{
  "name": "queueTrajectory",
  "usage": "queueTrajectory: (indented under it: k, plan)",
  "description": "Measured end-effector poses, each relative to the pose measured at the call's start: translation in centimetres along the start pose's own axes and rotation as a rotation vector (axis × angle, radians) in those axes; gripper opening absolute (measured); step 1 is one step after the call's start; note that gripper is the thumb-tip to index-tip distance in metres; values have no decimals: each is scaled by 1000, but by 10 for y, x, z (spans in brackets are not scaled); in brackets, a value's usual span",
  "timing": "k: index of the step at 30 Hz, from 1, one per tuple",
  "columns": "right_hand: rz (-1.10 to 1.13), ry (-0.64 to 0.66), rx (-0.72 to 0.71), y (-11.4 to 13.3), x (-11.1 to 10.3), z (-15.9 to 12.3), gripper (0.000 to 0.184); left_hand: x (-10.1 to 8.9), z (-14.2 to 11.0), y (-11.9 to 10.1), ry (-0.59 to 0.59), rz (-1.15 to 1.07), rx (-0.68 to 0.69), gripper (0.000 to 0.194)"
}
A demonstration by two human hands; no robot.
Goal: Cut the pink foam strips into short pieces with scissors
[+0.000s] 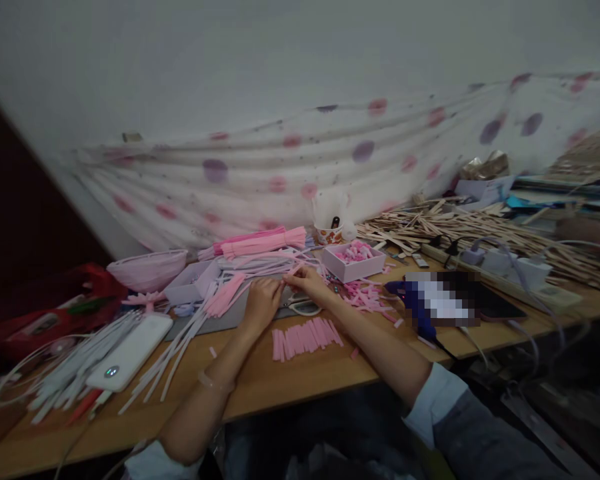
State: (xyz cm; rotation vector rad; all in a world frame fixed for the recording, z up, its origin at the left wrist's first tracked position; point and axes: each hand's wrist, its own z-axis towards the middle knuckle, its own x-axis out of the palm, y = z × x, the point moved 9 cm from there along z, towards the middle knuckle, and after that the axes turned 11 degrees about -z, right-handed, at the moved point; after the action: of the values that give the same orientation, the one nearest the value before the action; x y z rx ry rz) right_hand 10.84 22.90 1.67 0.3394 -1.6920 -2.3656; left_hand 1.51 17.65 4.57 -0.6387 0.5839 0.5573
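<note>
My left hand (265, 297) and my right hand (307, 285) meet fingertip to fingertip above the grey mat (237, 312). Both are closed in a pinch. Something small and pinkish may be between them, but it is too small to name. Scissors (303, 307) lie just below my right hand. Nearer to me, a row of short pink pipe-cleaner pieces (307, 337) lies side by side on the table. To the left of my left hand is a bundle of pink pipe cleaners (226, 297), with long white pipe cleaners (180, 340) beside it.
A white box (353, 267) holds pink pieces, and loose ones (367, 295) lie in front of it. Left stand another white box (193, 283), a pink basket (147, 270) and a white power bank (130, 352). Right are cables, a power strip (505, 277) and wooden strips (460, 227).
</note>
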Motion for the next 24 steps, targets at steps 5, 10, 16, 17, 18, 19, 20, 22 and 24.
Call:
queueTrajectory:
  k: [5, 10, 16, 17, 18, 19, 20, 22, 24]
  plan:
    - [49, 20, 19, 2, 4, -2, 36, 2, 1, -3, 35, 8, -4, 29]
    - [127, -72, 2, 8, -1, -2, 31, -1, 5, 1, 73, -337, -131, 38]
    - [182, -65, 66, 3, -2, -2, 31, 20, 2, 10, 175, -842, -361, 45]
    - [187, -67, 66, 3, -4, -2, 31, 24, 1, 13, 190, -904, -389, 44]
    - [197, -75, 62, 3, -7, -2, 31, 29, -1, 16, 200, -958, -414, 43]
    - [216, -92, 59, 4, -11, -1, 31, 32, -2, 19, 202, -1002, -433, 42]
    - [243, -116, 58, 4, -16, 0, 31, 34, -3, 23, 196, -1032, -446, 41]
    - [303, -172, 56, 4, -28, 2, 31, 34, -4, 29, 160, -1046, -451, 40]
    - [343, -210, 61, 3, -38, 3, 32, 27, -2, 33, 99, -995, -426, 38]
